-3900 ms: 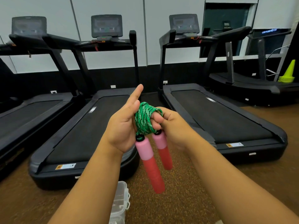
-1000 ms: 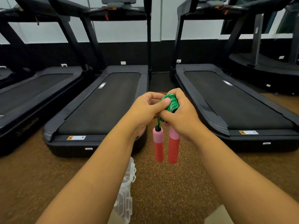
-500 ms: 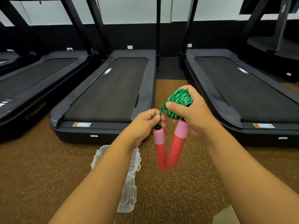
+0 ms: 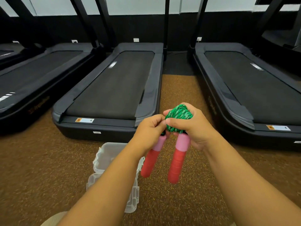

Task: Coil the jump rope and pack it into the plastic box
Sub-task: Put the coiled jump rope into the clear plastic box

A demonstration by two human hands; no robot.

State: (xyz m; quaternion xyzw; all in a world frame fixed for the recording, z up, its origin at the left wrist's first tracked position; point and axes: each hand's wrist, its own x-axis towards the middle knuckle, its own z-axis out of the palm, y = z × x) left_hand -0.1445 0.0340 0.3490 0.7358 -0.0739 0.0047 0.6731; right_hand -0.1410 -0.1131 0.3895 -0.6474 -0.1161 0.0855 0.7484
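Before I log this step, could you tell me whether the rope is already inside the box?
No, both hands hold the rope above the floor, beside the box.

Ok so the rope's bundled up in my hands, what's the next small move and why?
Probably lower the bundle toward the open plastic box on the floor below your left forearm. The green rope already looks wound tight in your right hand, your left hand pinches at its edge, perhaps the loose end, and both pink-and-red handles hang free, so little seems left to coil.
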